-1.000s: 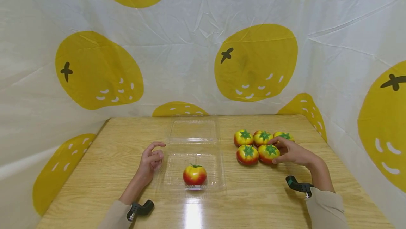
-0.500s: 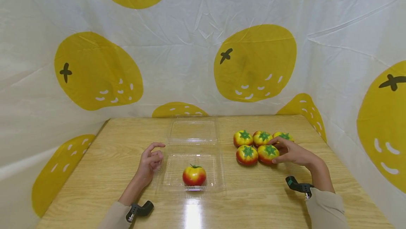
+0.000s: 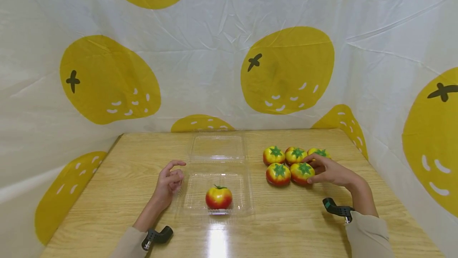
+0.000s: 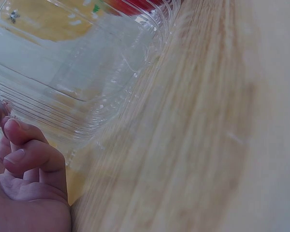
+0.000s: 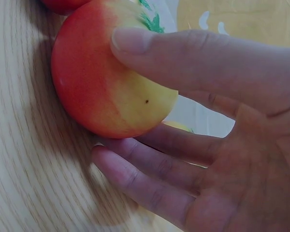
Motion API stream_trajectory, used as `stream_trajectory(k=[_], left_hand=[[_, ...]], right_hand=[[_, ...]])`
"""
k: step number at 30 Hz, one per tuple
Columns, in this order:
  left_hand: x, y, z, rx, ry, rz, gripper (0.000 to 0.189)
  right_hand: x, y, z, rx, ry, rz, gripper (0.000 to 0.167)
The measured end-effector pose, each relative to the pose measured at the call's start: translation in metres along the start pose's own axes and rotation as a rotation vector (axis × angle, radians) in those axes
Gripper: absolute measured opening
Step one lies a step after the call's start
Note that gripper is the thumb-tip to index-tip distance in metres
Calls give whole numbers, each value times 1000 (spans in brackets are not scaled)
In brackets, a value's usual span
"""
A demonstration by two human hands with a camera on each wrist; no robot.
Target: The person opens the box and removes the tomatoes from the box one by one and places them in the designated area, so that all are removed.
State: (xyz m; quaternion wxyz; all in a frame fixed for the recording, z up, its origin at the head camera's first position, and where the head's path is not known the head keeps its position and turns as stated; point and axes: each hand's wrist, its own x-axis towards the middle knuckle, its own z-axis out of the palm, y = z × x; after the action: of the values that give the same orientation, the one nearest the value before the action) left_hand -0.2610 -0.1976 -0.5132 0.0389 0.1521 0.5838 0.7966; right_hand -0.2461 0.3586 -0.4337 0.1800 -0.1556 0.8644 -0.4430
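My right hand [image 3: 330,172] grips a red-and-yellow tomato [image 3: 299,173] at the front right of a group on the wooden table. In the right wrist view the thumb lies on the tomato's [image 5: 106,72] near side, with fingers curled along its far and lower side. A clear plastic clamshell container [image 3: 193,194] lies open in the middle, lid laid back. Inside its front part sits another tomato [image 3: 219,197], stem up. My left hand [image 3: 168,182] is at the container's left edge. In the left wrist view its curled fingers [image 4: 36,154] hold the clear rim.
Close beside the gripped tomato stand a front-left tomato [image 3: 278,175], a back-left tomato [image 3: 274,156], a back-middle tomato [image 3: 295,155] and a back-right tomato [image 3: 319,153], partly behind the right hand. A white curtain [image 3: 200,75] printed with yellow fruit encloses the table [image 3: 143,158].
The whole head view has shifted very slightly. Both hands, the tomatoes and the container keep their places.
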Motion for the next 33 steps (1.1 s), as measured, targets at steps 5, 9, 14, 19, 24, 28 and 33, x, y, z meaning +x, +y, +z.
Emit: stream_trajectory(k=[5, 9, 14, 19, 24, 28, 33], left_hand=[[0, 1, 1, 4, 3, -5, 42], [1, 0, 1, 1, 4, -6, 42], [1, 0, -1, 2, -6, 1, 40], [1, 0, -1, 7, -6, 4, 38], [1, 0, 0, 5, -5, 8, 40], [1, 0, 0, 1, -10, 10, 40], [0, 0, 0, -5, -17, 16, 39]], right_hand=[[-2, -2, -1, -12, 4, -6, 59], [-5, -2, -3, -6, 14, -8, 60], [-9, -4, -7, 24, 19, -26, 61], [-14, -9, -9, 11, 58, -57, 59], [-17, -14, -10, -64, 124, -87, 56], [-20, -19, -12, -95, 158, -99, 54], [-22, -25, -14, -134, 202, -97, 54]])
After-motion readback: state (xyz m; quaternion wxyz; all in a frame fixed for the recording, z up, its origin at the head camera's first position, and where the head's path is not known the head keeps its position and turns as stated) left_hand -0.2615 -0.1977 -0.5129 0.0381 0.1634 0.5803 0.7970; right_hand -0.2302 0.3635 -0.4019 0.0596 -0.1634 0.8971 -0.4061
